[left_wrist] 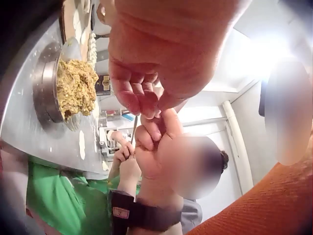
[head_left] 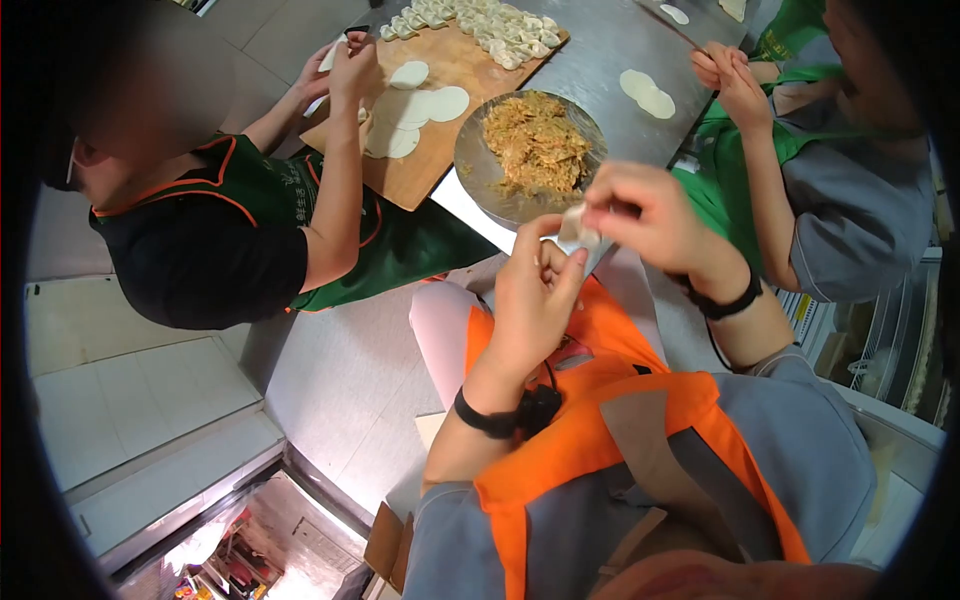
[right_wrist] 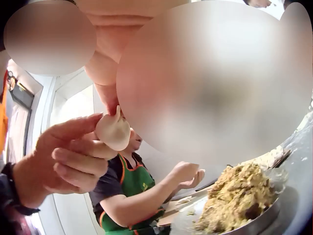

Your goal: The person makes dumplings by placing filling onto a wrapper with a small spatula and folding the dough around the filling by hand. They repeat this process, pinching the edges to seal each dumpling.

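Note:
Over the lap, just off the table's near edge, both hands meet at a pale dough dumpling point(head_left: 578, 230). My left hand point(head_left: 535, 285) pinches it between thumb and fingers from below. The fingertips of my right hand point(head_left: 645, 210) pinch its upper edge. In the right wrist view the dumpling point(right_wrist: 113, 133) looks rounded, with a thin lip of dough drawn up at the top. Fingers hide it in the left wrist view. Close beyond the hands stands a round metal bowl point(head_left: 478, 190) heaped with chopped yellowish filling point(head_left: 540, 145).
A wooden board point(head_left: 425, 165) bears flat round wrappers point(head_left: 445, 103) and rows of finished dumplings point(head_left: 510, 38). More wrappers point(head_left: 647, 94) lie on the metal table point(head_left: 610, 60). People in green aprons work at left and right, the right one holding a thin stick.

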